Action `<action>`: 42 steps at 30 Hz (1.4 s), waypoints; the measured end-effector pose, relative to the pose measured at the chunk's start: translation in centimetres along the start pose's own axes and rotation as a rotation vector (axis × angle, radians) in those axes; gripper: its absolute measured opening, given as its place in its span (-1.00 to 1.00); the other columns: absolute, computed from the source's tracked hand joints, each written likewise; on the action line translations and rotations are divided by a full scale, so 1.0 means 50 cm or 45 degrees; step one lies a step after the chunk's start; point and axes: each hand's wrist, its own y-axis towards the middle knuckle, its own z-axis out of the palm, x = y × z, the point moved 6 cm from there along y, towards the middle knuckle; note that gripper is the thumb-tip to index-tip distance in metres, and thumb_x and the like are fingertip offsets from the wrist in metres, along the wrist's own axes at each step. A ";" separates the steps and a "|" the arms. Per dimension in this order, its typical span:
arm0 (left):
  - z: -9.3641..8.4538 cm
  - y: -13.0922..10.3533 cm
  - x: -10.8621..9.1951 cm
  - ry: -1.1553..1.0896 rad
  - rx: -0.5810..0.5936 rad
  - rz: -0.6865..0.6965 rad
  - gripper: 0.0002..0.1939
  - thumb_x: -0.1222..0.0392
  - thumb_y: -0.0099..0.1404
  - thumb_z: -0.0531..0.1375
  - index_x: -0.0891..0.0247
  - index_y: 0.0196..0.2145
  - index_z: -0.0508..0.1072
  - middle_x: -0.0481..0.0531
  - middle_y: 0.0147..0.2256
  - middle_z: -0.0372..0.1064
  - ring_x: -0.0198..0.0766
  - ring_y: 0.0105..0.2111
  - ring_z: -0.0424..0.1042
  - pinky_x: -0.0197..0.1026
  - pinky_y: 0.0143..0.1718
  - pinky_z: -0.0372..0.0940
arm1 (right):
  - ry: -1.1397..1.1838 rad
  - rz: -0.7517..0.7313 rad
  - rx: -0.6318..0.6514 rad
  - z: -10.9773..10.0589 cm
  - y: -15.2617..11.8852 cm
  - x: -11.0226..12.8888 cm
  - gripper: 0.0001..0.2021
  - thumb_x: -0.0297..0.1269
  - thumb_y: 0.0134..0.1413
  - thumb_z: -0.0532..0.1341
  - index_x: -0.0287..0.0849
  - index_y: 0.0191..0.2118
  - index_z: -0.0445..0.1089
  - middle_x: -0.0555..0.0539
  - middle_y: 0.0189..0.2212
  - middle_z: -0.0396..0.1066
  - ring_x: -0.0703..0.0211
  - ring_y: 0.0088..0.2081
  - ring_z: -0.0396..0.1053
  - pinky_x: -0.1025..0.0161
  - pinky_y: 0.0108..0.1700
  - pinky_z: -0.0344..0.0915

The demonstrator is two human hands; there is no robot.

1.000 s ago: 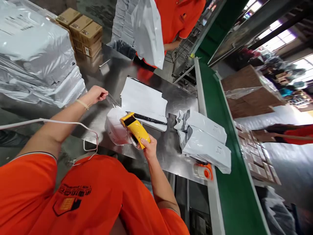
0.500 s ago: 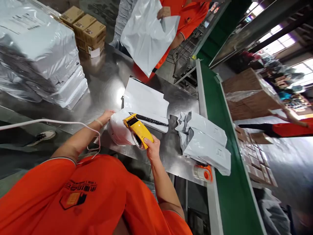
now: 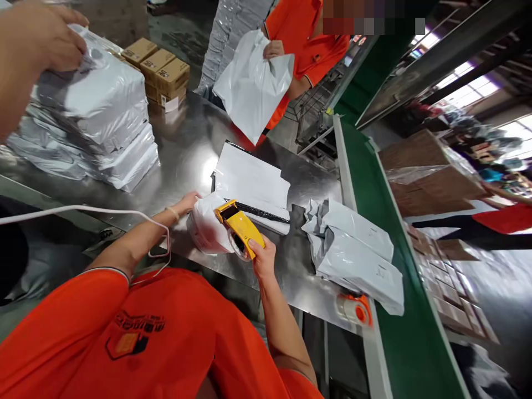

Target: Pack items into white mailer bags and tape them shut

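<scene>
My right hand (image 3: pixel 265 256) is wrapped round a yellow tape dispenser (image 3: pixel 246 226), whose cutter end rests at the top of a white plastic-wrapped parcel (image 3: pixel 203 224). A roll of clear tape shows on the dispenser's underside. My left hand (image 3: pixel 189 203) holds the parcel's left side, its fingers partly hidden against the plastic. Just beyond the parcel lie flat white mailer bags (image 3: pixel 251 174) with black edges, close to the dispenser.
Wrapped parcels (image 3: pixel 103 105) stand stacked at left under another person's hand (image 3: pixel 45 50). Small brown boxes (image 3: pixel 166 72) sit behind. A co-worker holds a white bag (image 3: pixel 253 83). At right are filled mailers (image 3: pixel 357 252), an orange tape dispenser (image 3: pixel 356 310) and a green conveyor (image 3: pixel 399 332).
Another person's hand has come in at upper left onto the stacked parcels. The view has shifted slightly. Both my hands keep their hold on the parcel and yellow tape dispenser.
</scene>
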 end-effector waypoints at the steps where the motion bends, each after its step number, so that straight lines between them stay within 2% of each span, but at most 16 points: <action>1: -0.010 0.002 -0.005 0.033 -0.043 0.014 -0.72 0.30 0.29 0.44 0.18 -0.41 0.38 -0.13 -0.51 0.19 -0.20 -0.26 0.36 -0.17 -0.15 0.26 | 0.001 0.000 0.001 -0.003 0.001 -0.002 -0.58 0.06 -0.19 0.63 -0.10 -0.43 0.52 0.05 -0.68 0.40 0.21 -0.70 0.24 0.27 -0.67 0.21; 3: -0.030 0.007 -0.014 0.098 -0.113 0.026 -0.75 0.39 0.20 0.41 0.18 -0.38 0.40 -0.12 -0.46 0.22 -0.17 -0.22 0.36 -0.16 -0.09 0.26 | 0.001 0.005 0.022 -0.008 0.006 -0.007 -0.58 0.07 -0.18 0.63 -0.10 -0.42 0.53 0.04 -0.69 0.40 0.20 -0.70 0.25 0.26 -0.65 0.24; 6: -0.048 0.010 -0.029 0.157 -0.119 0.066 -0.76 0.45 0.12 0.37 0.18 -0.36 0.44 -0.09 -0.42 0.31 -0.15 -0.25 0.37 -0.15 -0.09 0.27 | -0.003 0.020 0.052 -0.017 0.013 -0.018 -0.57 0.08 -0.17 0.65 -0.11 -0.39 0.55 0.04 -0.67 0.43 0.18 -0.69 0.28 0.24 -0.64 0.29; 13: -0.053 -0.008 -0.043 0.238 0.057 0.176 -0.87 0.39 0.13 0.35 0.20 -0.40 0.52 -0.05 -0.44 0.42 -0.18 -0.35 0.37 -0.18 -0.21 0.22 | 0.001 -0.007 -0.014 -0.018 0.011 -0.018 -0.59 0.06 -0.19 0.64 -0.10 -0.41 0.55 0.05 -0.68 0.42 0.19 -0.70 0.26 0.25 -0.65 0.27; 17: -0.078 -0.024 -0.044 0.258 0.130 0.225 -0.93 0.25 0.15 0.37 0.21 -0.37 0.55 -0.08 -0.47 0.40 -0.20 -0.39 0.33 -0.19 -0.26 0.20 | 0.006 -0.026 -0.043 -0.011 0.005 -0.011 -0.60 0.06 -0.20 0.62 -0.10 -0.39 0.58 0.07 -0.68 0.42 0.20 -0.71 0.24 0.27 -0.67 0.24; 24: -0.166 -0.060 -0.038 0.204 0.165 0.297 -0.77 0.09 0.19 0.45 0.22 -0.28 0.55 -0.12 -0.47 0.35 -0.25 -0.42 0.30 -0.22 -0.28 0.21 | -0.034 -0.082 0.006 -0.010 0.004 -0.005 -0.59 0.10 -0.07 0.60 -0.11 -0.35 0.56 0.05 -0.63 0.44 0.20 -0.69 0.29 0.27 -0.65 0.26; 28: -0.204 -0.094 -0.040 0.122 0.162 0.343 -0.71 0.03 0.23 0.46 0.23 -0.22 0.56 -0.12 -0.44 0.34 -0.24 -0.40 0.31 -0.21 -0.27 0.21 | -0.023 -0.082 0.029 -0.010 0.006 -0.003 -0.59 0.07 -0.08 0.61 -0.12 -0.37 0.54 0.04 -0.63 0.44 0.21 -0.68 0.28 0.27 -0.65 0.26; 36: -0.234 -0.186 -0.072 0.072 0.328 0.483 -0.49 -0.21 0.29 0.48 0.28 -0.06 0.63 -0.03 -0.31 0.43 -0.20 -0.27 0.36 -0.17 -0.16 0.29 | 0.006 -0.056 -0.003 -0.016 0.009 -0.012 -0.60 0.04 -0.12 0.63 -0.12 -0.36 0.56 0.04 -0.66 0.45 0.20 -0.70 0.29 0.29 -0.66 0.25; 42: -0.250 -0.206 -0.079 0.057 0.323 0.492 -0.38 -0.33 0.27 0.52 0.26 -0.03 0.64 -0.02 -0.29 0.45 -0.16 -0.25 0.43 -0.15 -0.14 0.35 | -0.011 -0.081 0.000 -0.013 0.007 -0.006 -0.62 0.03 -0.11 0.60 -0.14 -0.37 0.57 0.02 -0.68 0.44 0.18 -0.71 0.28 0.27 -0.67 0.25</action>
